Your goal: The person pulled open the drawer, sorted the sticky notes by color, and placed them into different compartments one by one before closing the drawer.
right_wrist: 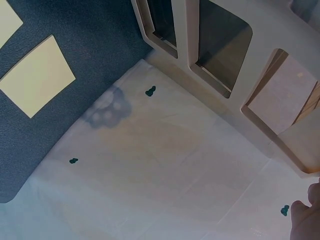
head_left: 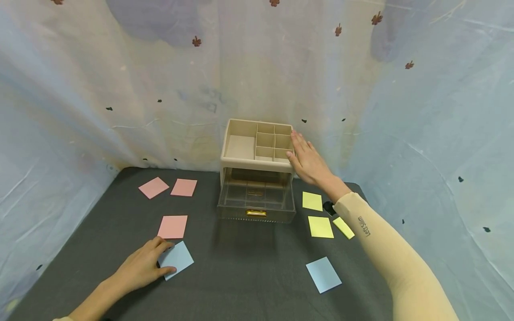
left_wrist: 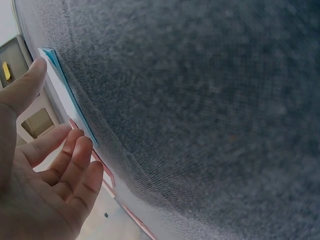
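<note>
My left hand holds a light blue sticky note pad by its edges at the front left of the table, thumb on the near side and fingers on the far side. The left wrist view shows the thumb at one end of the blue pad. My right hand rests against the right side of a cream desk organizer, its fingers fairly straight. Below the organizer's divided top, a clear drawer with a gold handle is pulled out. Compartments show inside it.
Pink pads lie left of the organizer, beyond my left hand. Yellow pads lie to its right, near my right forearm. Another blue pad sits at the front right. A patterned curtain surrounds the dark table.
</note>
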A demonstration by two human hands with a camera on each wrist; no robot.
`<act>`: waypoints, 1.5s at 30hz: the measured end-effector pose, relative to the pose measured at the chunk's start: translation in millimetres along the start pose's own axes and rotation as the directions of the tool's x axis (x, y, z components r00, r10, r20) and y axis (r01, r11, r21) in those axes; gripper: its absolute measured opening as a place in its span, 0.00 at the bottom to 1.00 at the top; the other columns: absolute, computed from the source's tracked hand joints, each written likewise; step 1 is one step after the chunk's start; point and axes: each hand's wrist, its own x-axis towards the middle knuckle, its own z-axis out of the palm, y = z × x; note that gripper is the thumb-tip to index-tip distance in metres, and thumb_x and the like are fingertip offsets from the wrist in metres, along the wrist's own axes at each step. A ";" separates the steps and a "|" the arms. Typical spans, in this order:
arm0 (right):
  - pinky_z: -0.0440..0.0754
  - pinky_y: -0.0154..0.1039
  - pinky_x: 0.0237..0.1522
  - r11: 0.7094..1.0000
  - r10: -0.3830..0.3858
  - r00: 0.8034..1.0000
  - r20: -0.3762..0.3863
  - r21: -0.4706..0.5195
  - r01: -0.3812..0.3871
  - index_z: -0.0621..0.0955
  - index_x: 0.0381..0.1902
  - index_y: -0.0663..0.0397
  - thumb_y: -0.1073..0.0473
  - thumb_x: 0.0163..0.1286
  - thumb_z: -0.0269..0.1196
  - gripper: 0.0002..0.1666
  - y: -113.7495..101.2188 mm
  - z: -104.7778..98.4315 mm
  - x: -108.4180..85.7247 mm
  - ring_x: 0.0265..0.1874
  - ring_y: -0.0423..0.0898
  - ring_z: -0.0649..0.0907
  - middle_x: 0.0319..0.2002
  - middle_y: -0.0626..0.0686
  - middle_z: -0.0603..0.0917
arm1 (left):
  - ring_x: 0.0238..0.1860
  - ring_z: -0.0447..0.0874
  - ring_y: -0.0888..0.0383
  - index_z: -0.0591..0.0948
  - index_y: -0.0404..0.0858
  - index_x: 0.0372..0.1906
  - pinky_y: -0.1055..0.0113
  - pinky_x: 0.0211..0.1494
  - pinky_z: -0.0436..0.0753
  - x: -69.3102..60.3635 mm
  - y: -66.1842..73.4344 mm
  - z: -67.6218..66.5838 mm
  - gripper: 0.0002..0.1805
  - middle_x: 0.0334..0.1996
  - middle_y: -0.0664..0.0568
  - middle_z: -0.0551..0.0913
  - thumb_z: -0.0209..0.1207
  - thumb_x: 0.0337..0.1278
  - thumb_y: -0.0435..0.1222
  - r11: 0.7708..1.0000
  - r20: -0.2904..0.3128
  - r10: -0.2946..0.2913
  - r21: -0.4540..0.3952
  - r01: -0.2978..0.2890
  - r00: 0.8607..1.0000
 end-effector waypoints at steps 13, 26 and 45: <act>0.44 0.57 0.82 1.000 0.007 1.000 0.004 0.001 -0.007 0.40 0.84 0.60 0.41 0.87 0.35 0.42 -2.3 -0.9 0.3 0.83 0.58 0.46 0.85 0.56 0.40 | 0.42 0.79 0.58 0.87 0.38 0.51 0.59 0.37 0.82 -1.7 0.9 4.3 0.33 0.44 0.53 0.79 0.83 0.39 0.50 1.000 0.010 -0.015 -0.007 0.015 1.000; 0.45 0.56 0.82 1.000 0.000 1.000 -0.008 0.003 0.000 0.40 0.85 0.59 0.40 0.87 0.33 0.42 1.2 1.8 1.2 0.83 0.58 0.46 0.85 0.55 0.41 | 0.40 0.79 0.61 0.87 0.41 0.47 0.61 0.35 0.81 -1.4 4.9 5.8 0.28 0.42 0.57 0.79 0.83 0.39 0.48 0.998 0.025 -0.046 -0.037 0.047 0.999; 0.45 0.56 0.82 1.000 0.007 1.000 -0.005 0.005 -0.007 0.40 0.85 0.59 0.41 0.87 0.33 0.42 0.4 1.4 0.9 0.83 0.58 0.47 0.85 0.56 0.41 | 0.44 0.81 0.48 0.87 0.35 0.50 0.56 0.32 0.80 2.9 6.0 2.9 0.38 0.46 0.45 0.81 0.84 0.32 0.53 0.988 0.032 -0.145 -0.054 0.146 0.989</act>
